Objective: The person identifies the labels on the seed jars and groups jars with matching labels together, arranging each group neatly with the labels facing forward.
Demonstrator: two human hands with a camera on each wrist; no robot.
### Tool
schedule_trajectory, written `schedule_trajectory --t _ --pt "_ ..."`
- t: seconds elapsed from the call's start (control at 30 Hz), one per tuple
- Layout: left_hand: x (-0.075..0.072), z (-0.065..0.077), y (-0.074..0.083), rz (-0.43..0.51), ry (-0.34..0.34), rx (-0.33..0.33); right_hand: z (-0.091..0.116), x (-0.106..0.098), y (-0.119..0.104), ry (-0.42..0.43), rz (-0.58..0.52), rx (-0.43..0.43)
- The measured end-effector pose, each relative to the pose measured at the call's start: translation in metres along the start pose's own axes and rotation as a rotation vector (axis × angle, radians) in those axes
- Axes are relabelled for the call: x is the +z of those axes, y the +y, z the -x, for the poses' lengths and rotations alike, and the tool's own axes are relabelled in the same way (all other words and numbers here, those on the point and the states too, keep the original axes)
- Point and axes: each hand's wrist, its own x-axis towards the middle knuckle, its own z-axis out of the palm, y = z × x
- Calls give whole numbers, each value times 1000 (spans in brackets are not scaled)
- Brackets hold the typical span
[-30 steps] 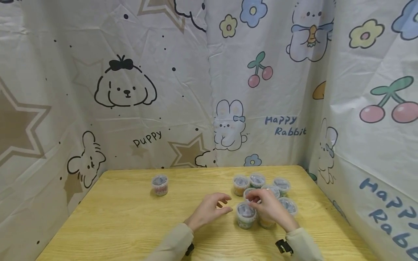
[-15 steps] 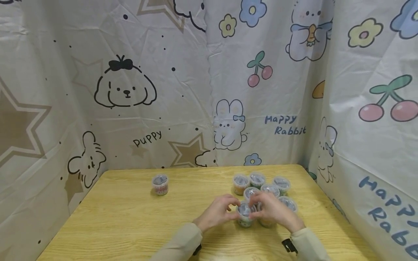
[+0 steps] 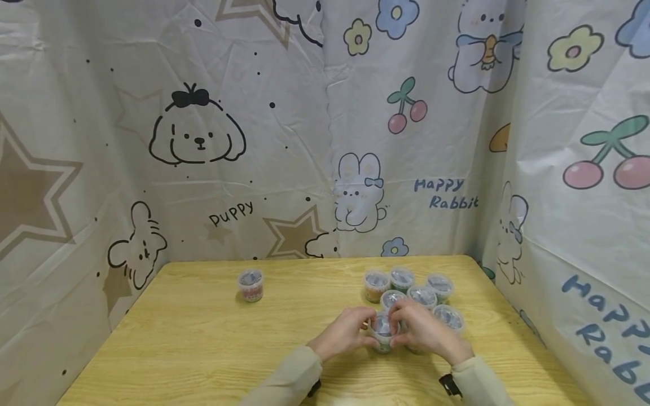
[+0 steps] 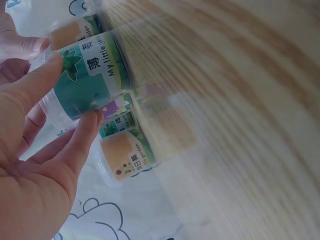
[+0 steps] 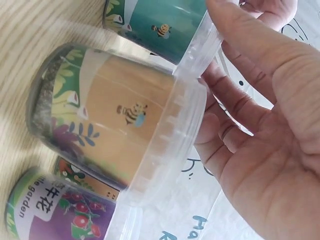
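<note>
A clear plastic tub with a lid and a green mint label (image 4: pixel 92 72) stands on the table in front of me. My left hand (image 3: pixel 347 332) grips its lid end from the left, thumb and fingers spread round it. From the right, my right hand (image 3: pixel 424 330) holds the same lid, its thumb on the near side (image 5: pixel 235 25). Both hands partly cover the tub in the head view. Just right of it, an orange-labelled tub (image 5: pixel 120 110) sits under my right hand, mostly hidden from the head camera.
Several similar lidded tubs crowd behind and to the right, among them an orange one (image 3: pixel 376 287), a far-right one (image 3: pixel 440 287) and one with a purple label (image 5: pixel 75 210). A lone pink-labelled tub (image 3: pixel 251 286) stands at the table's back left. Printed curtains (image 3: pixel 284 169) enclose the table.
My left hand has moved right from beside the mint tub and taken hold of it. My right hand has come down to the lid's other side.
</note>
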Motion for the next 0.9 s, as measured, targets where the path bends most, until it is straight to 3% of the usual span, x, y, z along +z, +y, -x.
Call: schedule_trajectory --t 0.2,0.37,0.7,0.9 --pt "-1 1 -2 38 -4 -27 -1 2 -1 9 17 -11" --pt "-8 6 -6 127 9 -59 -5 3 -8 46 -1 -23" --pt "-28 16 -12 180 95 -78 -15 16 -10 226 -60 -79" --pt "-36 24 -17 257 130 -73 -21 25 -13 165 -198 -82"
